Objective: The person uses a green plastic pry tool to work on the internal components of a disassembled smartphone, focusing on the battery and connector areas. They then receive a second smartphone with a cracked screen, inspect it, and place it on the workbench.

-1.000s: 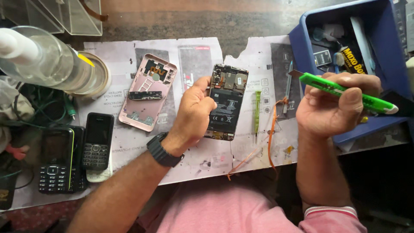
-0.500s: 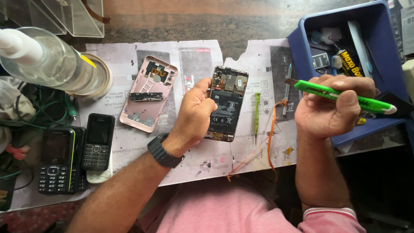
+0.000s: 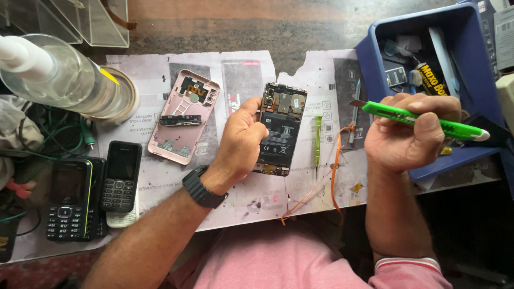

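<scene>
Two hands are working: the left hand (image 3: 241,138) is gripping the opened phone (image 3: 280,129), steadying its exposed back; the right hand (image 3: 409,134) is clenching a green utility knife (image 3: 423,120), blade pointing phoneward.

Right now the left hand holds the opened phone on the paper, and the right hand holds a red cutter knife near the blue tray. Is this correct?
Not quite: the cutter knife in the right hand is green, not red, as the head view shows. The rest stands: the left hand holds the opened phone on the paper, and the blue tray is near.
</scene>
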